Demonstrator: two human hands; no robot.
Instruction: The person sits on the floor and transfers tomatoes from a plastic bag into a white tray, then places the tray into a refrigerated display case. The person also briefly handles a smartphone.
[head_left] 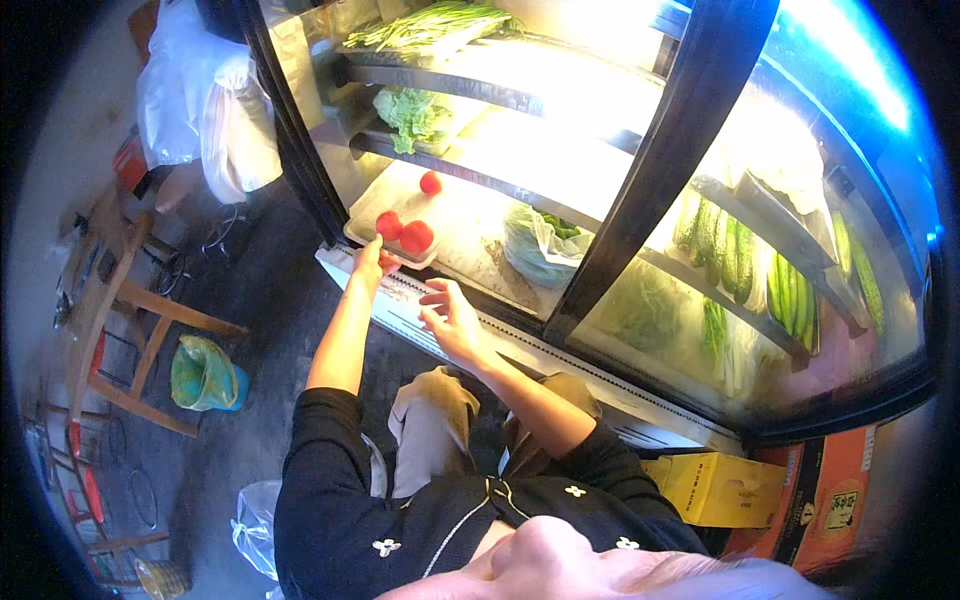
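Observation:
On the bottom shelf of a lit display fridge, a white shallow tray [362, 206] holds three red tomatoes [416, 237]. Two of them lie close together at the near end, and one sits farther back. My left hand [374, 260] is closed on the tray's near rim, thumb on top beside the tomatoes, fingers partly hidden under the edge. Just to the right, in front of the fridge sill, my right hand [452, 322] hangs with bent, parted fingers and nothing in it.
A bagged green vegetable [545, 240] lies right of the tray; leafy greens [410, 115] are on the shelf above. A dark door frame [665, 165] stands at the right, with cucumbers [722, 245] behind glass. A wooden chair [150, 330] and lined bin [208, 375] are left; a yellow box [720, 488] is lower right.

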